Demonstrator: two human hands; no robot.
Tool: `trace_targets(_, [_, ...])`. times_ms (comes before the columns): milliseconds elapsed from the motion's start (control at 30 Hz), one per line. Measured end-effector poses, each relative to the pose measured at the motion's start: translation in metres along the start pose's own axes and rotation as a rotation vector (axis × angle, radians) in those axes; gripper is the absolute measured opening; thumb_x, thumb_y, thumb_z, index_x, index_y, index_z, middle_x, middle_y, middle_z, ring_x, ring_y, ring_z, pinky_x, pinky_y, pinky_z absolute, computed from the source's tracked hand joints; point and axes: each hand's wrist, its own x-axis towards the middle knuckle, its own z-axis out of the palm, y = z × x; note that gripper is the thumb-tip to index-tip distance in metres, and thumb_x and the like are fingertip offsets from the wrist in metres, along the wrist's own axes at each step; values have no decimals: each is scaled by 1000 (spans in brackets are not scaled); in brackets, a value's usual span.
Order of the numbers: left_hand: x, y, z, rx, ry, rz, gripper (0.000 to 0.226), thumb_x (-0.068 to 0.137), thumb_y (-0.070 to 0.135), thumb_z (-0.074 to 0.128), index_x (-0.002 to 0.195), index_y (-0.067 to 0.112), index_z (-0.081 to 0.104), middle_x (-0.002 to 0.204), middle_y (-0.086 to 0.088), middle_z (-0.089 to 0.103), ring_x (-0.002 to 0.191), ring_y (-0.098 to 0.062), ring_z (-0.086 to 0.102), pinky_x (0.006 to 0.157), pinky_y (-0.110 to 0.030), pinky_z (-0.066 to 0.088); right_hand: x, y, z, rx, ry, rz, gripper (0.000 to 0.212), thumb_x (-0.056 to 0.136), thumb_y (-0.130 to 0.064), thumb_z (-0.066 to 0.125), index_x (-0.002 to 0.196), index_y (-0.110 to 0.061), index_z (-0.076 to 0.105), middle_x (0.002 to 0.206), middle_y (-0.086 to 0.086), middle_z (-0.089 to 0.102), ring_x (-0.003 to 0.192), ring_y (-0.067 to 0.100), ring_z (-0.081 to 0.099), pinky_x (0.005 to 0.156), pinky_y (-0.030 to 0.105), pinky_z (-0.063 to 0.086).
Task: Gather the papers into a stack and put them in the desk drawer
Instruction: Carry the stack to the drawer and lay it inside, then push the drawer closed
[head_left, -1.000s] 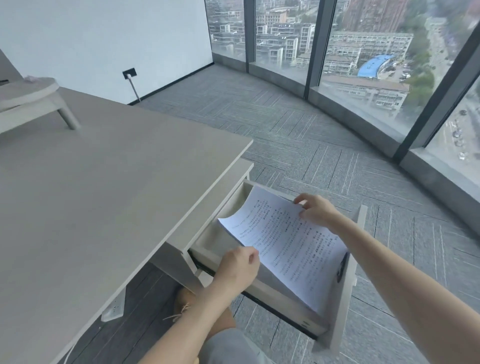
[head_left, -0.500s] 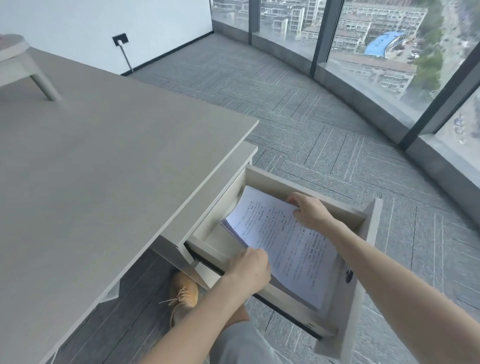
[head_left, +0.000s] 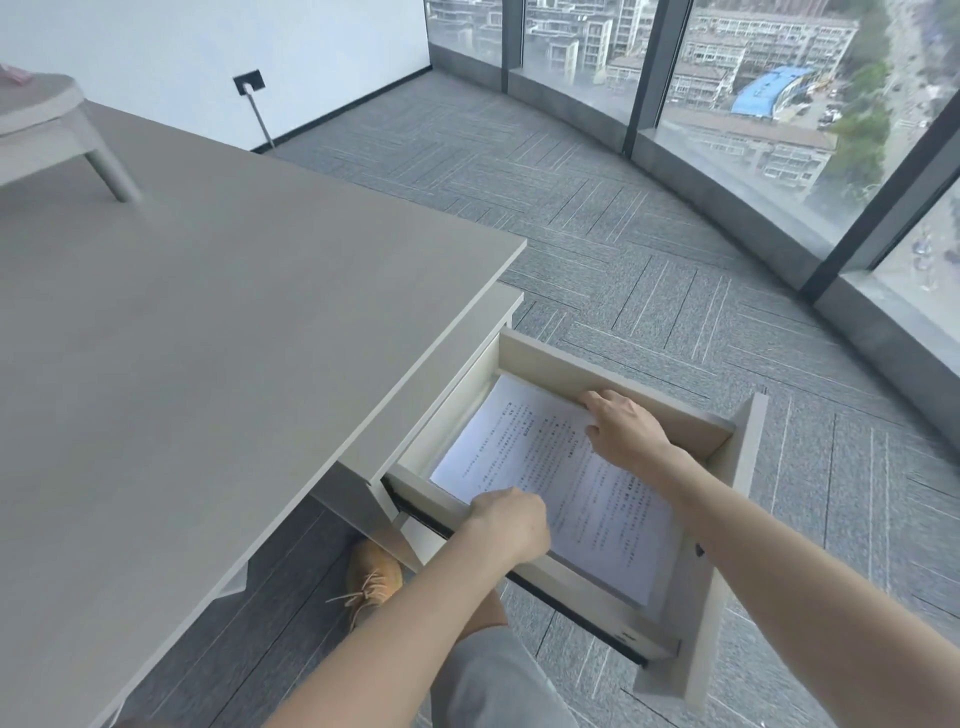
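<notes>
Bare forearms, grey shorts (head_left: 488, 686), tan lace-up shoe (head_left: 371, 577) with pale laces.

white papers (head_left: 558, 483) — beige drawer (head_left: 613, 376), grey carpet (head_left: 597, 234)

papers (head_left: 561, 483) flat in open drawer (head_left: 613, 376) | both hands on sheets

1 paper stack (head_left: 566, 483) – 1 open drawer (head_left: 737, 519) – 1 desk (head_left: 208, 364) – 2 hands – 1 shoe (head_left: 373, 574).
</notes>
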Motion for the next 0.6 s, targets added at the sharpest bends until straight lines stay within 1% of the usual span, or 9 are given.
trace_targets(67, [-4,-2,-5,22,19,0,30,100,26,41,108,7,63,105,-12,65,90,-30,59,73,-34,43,-4,-2,-5,17,16,14,26,95,-18,54,119,-8,54,117,12,60,112,35,62,77,37,48])
trace_targets(100, [-6,-4,-9,25,42,1,29,100,27,42,105,8,63,106,-13,66,94,-31,62,73,-34,43,-8,-2,-7,23,25,17,25,95,-19,54,118,-8,55,117,11,60,111,35,62,78,37,47])
trace_targets(167, [-12,-9,-23,17,129,7,27,100,29,41,96,8,59,107,-14,68,97,-33,65,72,-34,44,-17,-3,-15,46,43,19,33,95,-21,55,126,-11,58,125,11,62,115,34,62,86,39,50])
trace_targets(200, [-18,-11,-32,16,192,10,27,100,28,41,95,8,58,107,-15,68,98,-33,65,72,-34,44,-23,-4,-20,71,56,24,37,95,-22,55,131,-13,58,130,10,62,118,34,62,92,40,50])
trace_targets(267, [-28,-17,-52,14,340,7,28,99,26,40,102,7,60,110,-16,68,100,-34,65,74,-35,45,-36,-2,-28,130,97,29,41,97,-21,55,137,-16,58,134,9,62,120,32,61,98,41,47])
trace_targets(333, [-36,-23,-74,4,489,3,30,97,24,41,108,7,62,111,-15,68,104,-34,65,79,-34,47,-51,1,-36,161,163,36,42,97,-19,55,138,-19,57,135,8,61,123,32,58,102,43,42])
trace_targets(433, [-48,-35,-111,-32,678,11,29,94,23,43,107,9,65,110,-14,70,102,-34,65,80,-35,49,-75,11,-46,199,260,92,47,93,-10,52,138,-21,57,140,7,56,132,31,49,109,46,32])
trace_targets(500, [-52,-49,-132,-51,752,2,29,93,24,46,110,9,64,114,-15,68,104,-36,64,83,-38,51,-94,19,-52,257,329,162,52,88,-4,52,138,-19,58,143,10,54,133,33,48,110,46,33])
trace_targets(600, [-54,-78,-152,-19,747,-48,38,93,28,51,124,8,57,121,-21,61,113,-39,59,92,-43,49,-120,35,-51,371,406,302,55,85,0,50,139,-15,55,143,15,51,131,36,48,110,50,37])
